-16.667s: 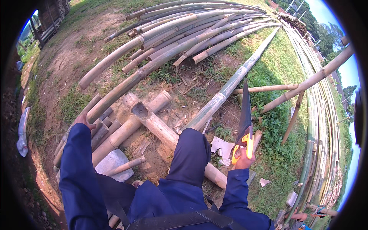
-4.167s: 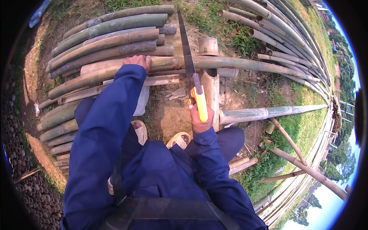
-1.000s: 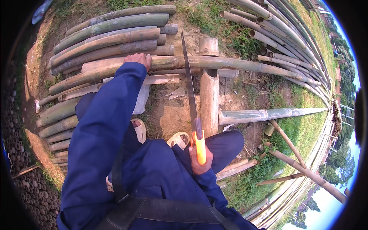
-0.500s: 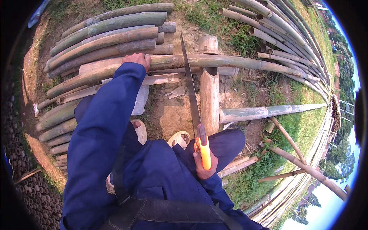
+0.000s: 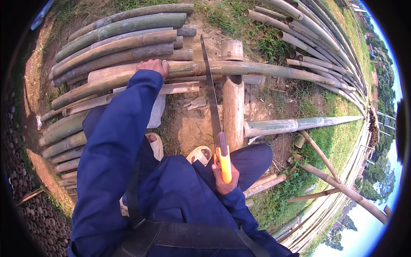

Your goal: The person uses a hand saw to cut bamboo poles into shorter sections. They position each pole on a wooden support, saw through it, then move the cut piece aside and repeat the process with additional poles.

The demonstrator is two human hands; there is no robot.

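Note:
A long bamboo pole [image 5: 265, 69] lies crosswise in front of me, resting on a notched bamboo post [image 5: 233, 115] right of centre. My left hand [image 5: 153, 67] is closed over the pole, left of the saw. In my right hand [image 5: 224, 183], near my right knee, is the orange handle of a handsaw [image 5: 212, 96]. Its long dark blade points away from me and crosses the pole between my left hand and the post. From here I cannot tell how deep the teeth sit in the bamboo.
Cut bamboo poles [image 5: 124, 25] lie side by side at the far left, with more [image 5: 64, 141] nearer me. A stack of long poles [image 5: 317, 34] fills the far right. Another bamboo pole [image 5: 299, 124] runs rightward from the post. Propped poles [image 5: 342, 188] stand at the right.
The saw and my right hand have slid slightly forward and a little left, away from me. My left hand keeps its hold on the pole.

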